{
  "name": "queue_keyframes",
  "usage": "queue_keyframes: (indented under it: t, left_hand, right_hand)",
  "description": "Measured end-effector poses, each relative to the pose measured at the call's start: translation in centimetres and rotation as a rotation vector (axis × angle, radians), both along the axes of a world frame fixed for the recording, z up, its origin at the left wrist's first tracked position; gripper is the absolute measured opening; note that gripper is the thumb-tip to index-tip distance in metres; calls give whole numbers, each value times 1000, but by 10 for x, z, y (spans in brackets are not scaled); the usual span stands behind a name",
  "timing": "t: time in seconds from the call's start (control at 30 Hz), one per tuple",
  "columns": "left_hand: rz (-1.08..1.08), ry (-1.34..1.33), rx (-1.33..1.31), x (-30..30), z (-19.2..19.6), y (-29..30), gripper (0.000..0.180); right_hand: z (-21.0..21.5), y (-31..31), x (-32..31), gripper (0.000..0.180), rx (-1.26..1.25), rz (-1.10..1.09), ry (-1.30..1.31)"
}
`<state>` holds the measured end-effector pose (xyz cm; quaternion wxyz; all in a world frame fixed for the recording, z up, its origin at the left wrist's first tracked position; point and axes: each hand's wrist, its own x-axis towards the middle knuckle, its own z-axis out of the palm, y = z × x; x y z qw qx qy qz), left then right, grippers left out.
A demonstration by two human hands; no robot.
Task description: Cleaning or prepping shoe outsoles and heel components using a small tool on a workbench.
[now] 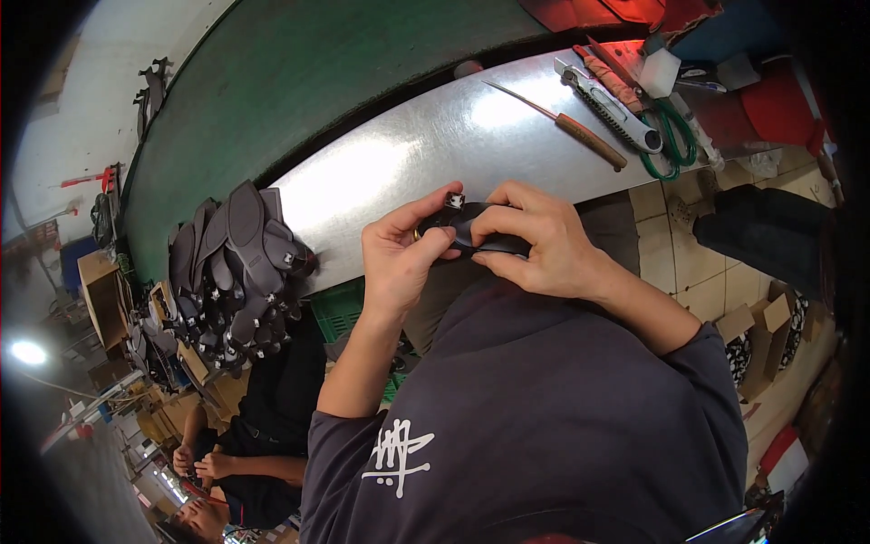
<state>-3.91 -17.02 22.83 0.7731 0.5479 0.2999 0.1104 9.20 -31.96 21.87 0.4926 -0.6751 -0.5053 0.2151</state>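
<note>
Centre of frame: the left hand (399,263) and the right hand (535,240) meet over a black shoe strap (467,228), a dark curved piece with a small metal ornament (455,200) at its upper end. Each grip is closed on the strap: the left thumb and fingertips pinch its left end beside the ornament, while the right fingers curl over its right part and the thumb presses from below. The strap is held in the air just in front of the near edge of the steel counter (408,154). On the counter, toward the upper right of the frame, lie a thin awl with a wooden handle (566,122), a utility knife (607,107) and green-handled scissors (671,136), well apart from the hands. At the counter's left end a heap of dark strap pieces (240,272) is stacked. Lower left, another person's hands (204,462) are at work.
</note>
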Motion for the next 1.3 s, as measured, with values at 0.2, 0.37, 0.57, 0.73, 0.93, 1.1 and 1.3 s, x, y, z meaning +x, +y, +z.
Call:
queue_keyframes:
  t: [0.2, 0.37, 0.57, 0.73, 0.93, 1.1, 1.3]
  left_hand:
    - [4, 44, -105, 1, 2, 6, 37]
    - [-32, 64, -297, -1, 5, 11, 39]
    - [23, -24, -292, 0, 14, 3, 44]
    - [-168, 126, -190, -9, 2, 10, 36]
    - [-223, 140, -230, -8, 6, 10, 32]
    - [-179, 185, -162, -7, 2, 5, 25]
    - [-157, 222, 27, -8, -10, -1, 17]
  right_hand:
    - [-7, 0, -3, 23, 120, -46, -136]
    - [-16, 0, -6, 27, 262, -74, -338]
    - [-5, -3, -4, 30, 242, -15, -297]
    - [-5, -7, -4, 22, 157, -101, -140]
    - [-7, -7, -2, 20, 180, -87, -176]
    - [-14, -6, -6, 19, 196, -92, -187]
    - [-18, -4, -14, 20, 178, -129, -116]
